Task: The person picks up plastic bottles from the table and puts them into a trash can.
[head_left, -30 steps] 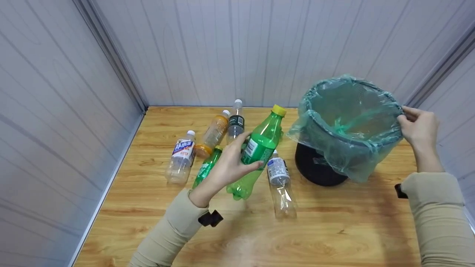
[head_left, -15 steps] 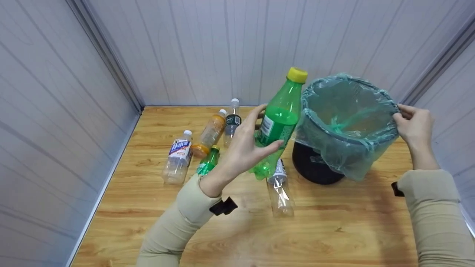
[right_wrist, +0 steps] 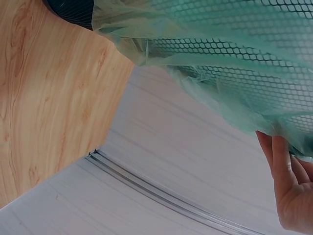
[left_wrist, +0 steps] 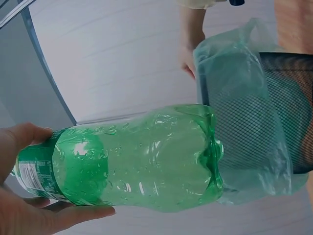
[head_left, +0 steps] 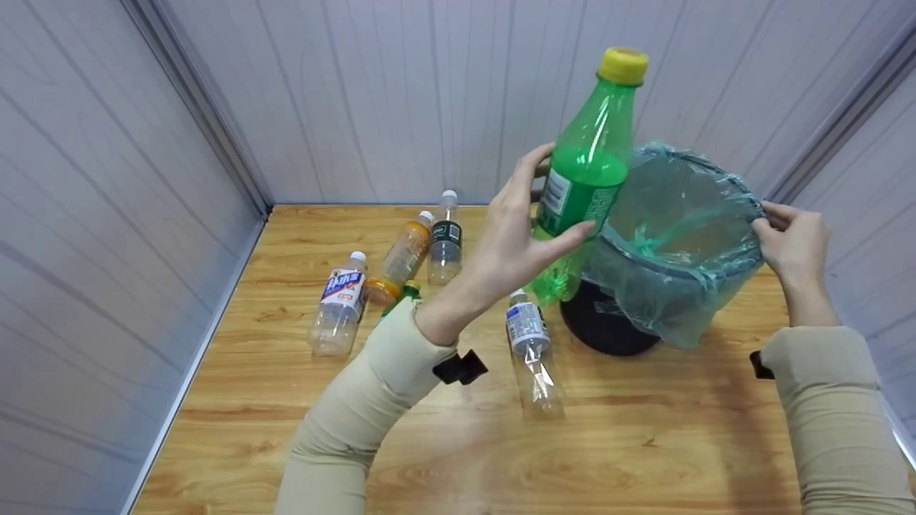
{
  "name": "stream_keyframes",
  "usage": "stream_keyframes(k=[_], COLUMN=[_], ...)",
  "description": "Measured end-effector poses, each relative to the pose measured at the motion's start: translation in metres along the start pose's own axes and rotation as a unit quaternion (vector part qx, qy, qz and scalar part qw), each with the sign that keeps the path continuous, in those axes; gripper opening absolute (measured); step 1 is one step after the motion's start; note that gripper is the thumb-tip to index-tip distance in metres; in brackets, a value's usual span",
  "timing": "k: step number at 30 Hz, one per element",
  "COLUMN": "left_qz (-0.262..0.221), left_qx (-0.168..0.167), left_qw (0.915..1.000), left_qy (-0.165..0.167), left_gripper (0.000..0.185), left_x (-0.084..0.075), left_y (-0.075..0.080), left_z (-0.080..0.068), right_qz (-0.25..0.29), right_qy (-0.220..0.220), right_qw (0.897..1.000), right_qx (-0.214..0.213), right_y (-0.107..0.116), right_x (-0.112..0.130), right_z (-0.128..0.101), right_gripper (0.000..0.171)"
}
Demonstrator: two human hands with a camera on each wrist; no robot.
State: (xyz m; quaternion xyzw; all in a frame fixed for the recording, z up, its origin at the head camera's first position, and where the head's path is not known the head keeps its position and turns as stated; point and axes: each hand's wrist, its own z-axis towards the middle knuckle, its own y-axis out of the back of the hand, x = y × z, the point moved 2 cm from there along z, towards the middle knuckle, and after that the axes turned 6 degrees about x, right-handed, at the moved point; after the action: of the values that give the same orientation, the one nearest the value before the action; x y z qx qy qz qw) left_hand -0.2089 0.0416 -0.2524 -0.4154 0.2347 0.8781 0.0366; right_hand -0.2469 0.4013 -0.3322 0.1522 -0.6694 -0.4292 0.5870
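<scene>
Beside bin (head_left: 608, 329), green white-labelled bottle (head_left: 583, 179)

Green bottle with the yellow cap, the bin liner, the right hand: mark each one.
green bottle (head_left: 583, 179), head view, on its label band
bin liner (head_left: 680, 300), head view, on its hanging skirt
right hand (head_left: 791, 243), head view, on its back

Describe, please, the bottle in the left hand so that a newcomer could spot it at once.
Start at the black mesh bin with its green bag liner on the wooden table. Just left of its rim, the left hand grips a green bottle. Unlike the bottles lying on the table, it is held upright in the air and has a yellow cap.
</scene>
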Motion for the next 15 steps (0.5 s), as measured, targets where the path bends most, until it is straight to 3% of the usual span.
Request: stream_keyframes(k=[8, 15], left_qz=[-0.016, -0.021], left_qx=[0.004, -0.024], left_qw=[0.9998, 0.9995], left_qy=[0.007, -0.004], left_gripper=[0.074, 0.075], left_x=[-0.012, -0.014], left_y=[-0.008, -0.015], left_z=[0.026, 0.046], right_qz=[0.011, 0.018], right_qy=[-0.008, -0.007], right_qw=[1.000, 1.000], right_qx=[0.004, 0.009], right_y=[0.000, -0.004], right_x=[0.001, 0.004], right_z=[-0.002, -0.001], right_gripper=[0.042, 0.042])
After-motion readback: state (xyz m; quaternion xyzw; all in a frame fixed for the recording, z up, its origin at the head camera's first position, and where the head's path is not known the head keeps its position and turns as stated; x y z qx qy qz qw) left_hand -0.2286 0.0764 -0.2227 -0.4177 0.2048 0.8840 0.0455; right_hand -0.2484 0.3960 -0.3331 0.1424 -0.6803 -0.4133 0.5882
